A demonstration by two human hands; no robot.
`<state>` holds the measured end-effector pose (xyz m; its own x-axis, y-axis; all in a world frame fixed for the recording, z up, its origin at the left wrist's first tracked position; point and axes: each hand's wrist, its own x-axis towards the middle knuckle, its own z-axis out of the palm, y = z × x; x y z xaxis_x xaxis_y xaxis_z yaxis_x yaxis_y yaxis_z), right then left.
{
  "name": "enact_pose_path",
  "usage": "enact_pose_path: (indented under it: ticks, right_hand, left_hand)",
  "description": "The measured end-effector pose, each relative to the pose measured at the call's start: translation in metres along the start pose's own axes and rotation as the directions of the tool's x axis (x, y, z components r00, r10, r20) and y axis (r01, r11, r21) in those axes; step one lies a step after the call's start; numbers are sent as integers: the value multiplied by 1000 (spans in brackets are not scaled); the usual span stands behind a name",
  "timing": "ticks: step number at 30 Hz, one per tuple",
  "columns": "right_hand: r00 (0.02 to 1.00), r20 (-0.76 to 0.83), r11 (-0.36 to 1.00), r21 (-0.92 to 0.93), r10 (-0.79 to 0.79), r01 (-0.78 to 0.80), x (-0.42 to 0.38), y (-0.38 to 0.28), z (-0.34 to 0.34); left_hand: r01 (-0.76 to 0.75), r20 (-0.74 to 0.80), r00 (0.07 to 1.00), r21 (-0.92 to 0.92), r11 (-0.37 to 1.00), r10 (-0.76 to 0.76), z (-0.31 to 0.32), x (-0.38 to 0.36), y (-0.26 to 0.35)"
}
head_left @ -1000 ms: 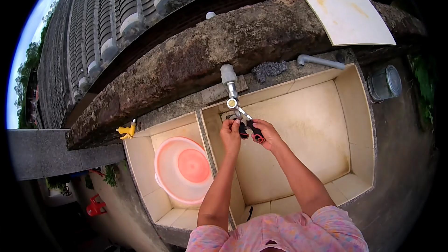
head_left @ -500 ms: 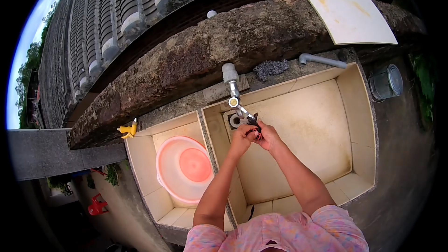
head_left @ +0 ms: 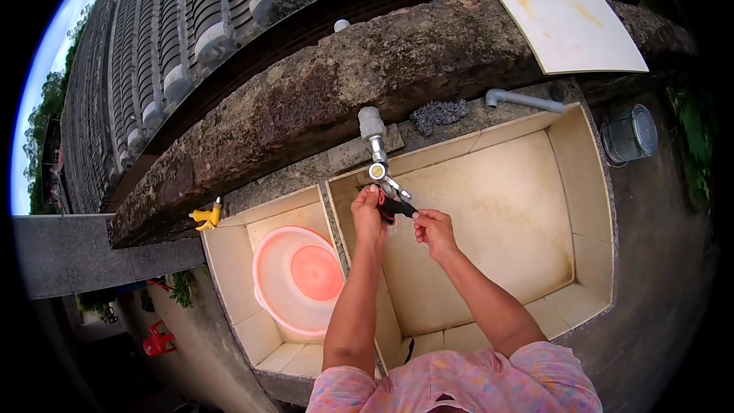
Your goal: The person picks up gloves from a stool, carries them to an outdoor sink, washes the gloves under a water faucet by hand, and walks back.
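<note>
A small black cloth piece with pinkish-red edging [head_left: 393,206] is stretched between my two hands, just under the metal tap [head_left: 379,167]. The fingers of my left hand [head_left: 368,213] are closed on its left end. My right hand [head_left: 434,229] pinches its right end between thumb and fingers. The tap's lever and spout overlap the cloth's upper edge in this view. What kind of item the cloth is, I cannot tell. Both hands are over the larger tiled sink basin [head_left: 489,237], and the drain area behind them is hidden.
A pink-rimmed plastic basin [head_left: 258,275] stands in the smaller left sink. On the stone ledge are a dark scouring pad [head_left: 440,116], a grey pipe [head_left: 527,100] and a white board [head_left: 569,23]. A yellow spray nozzle [head_left: 206,216] hangs left; a bucket [head_left: 631,135] stands right.
My hands were close together and bunched around the cloth under the tap. Now they are apart, left hand further left, with the cloth drawn out between them.
</note>
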<state>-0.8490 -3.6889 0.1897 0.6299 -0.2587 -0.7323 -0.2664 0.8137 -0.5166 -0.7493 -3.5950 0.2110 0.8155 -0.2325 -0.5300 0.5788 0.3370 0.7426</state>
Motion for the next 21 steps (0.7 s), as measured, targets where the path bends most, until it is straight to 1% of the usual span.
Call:
enact_pose_path:
  ticks: [1,2,3,4,5,6,8,9,11,12,13,14,15,16,17,18,19,20,21]
  right_hand:
    - [993,-40,980,-169,-111,102,3,-2,-3]
    - [993,-39,981,-168,-109,101,6,-7,-4]
    - [982,-67,981,-90,-177,171,9,-13,-5]
    - [965,-104,970,-13,-242,242,11,-18,-5]
    - [965,-101,970,-51,-243,239,14,-23,-3]
    - [964,-102,969,-51,-245,240,19,-22,-7]
    - [971,-31,959,-170,-237,229,30,-20,-15]
    - [971,-30,959,-170,-237,228,32,-20,-14]
    - [962,-133,959,-185,-240,214,30,-19,-9]
    - [962,-132,960,-185,-238,212,27,-18,-2]
    - [984,-162,995,-51,81,-90,24,-18,6]
    - [909,-147,921,87,389,-380,22,-19,11]
    - [900,1,882,198,436,-428,26,-11,8]
    - [899,1,881,199,437,-429,34,-7,1]
    - [864,310,826,289,398,-484,41,-2,-8]
    - [756,586,753,347,291,-559,36,-8,-4]
    - [858,403,836,309,318,-454,30,-11,5]
    - [849,445,843,305,285,-443,34,-13,4]
    - [824,477,836,278,307,-473,37,-14,3]
  left_hand:
    - [-61,-41,997,58,996,64,-1,2,-1]
    - [-121,-80,988,118,986,130,-2,4,-2]
    - [-120,-81,988,120,985,130,-5,5,-1]
    - [-115,-42,991,186,976,125,-10,4,0]
    - [-114,-1,993,250,961,117,-11,3,1]
    - [-114,1,993,250,962,117,-10,3,0]
    - [-83,21,997,194,978,81,-8,3,-2]
    - [-84,20,996,194,977,82,-7,2,-2]
    - [-15,73,997,136,991,5,-5,-2,0]
    - [-15,72,997,136,991,5,0,-7,-1]
    - [-3,72,997,109,994,-5,7,-14,-6]
    - [9,76,997,81,997,-15,16,-22,-9]
    - [9,98,995,100,995,-19,20,-32,-12]
    - [-31,84,996,186,982,15,24,-40,-18]
    - [-105,156,987,387,916,47,26,-51,-19]
    - [-185,229,971,565,804,62,30,-61,-19]
    - [-183,224,973,568,803,64,35,-70,-21]
    - [-533,453,845,664,525,284,43,-78,-25]
    - [-777,689,614,612,144,384,48,-81,-29]
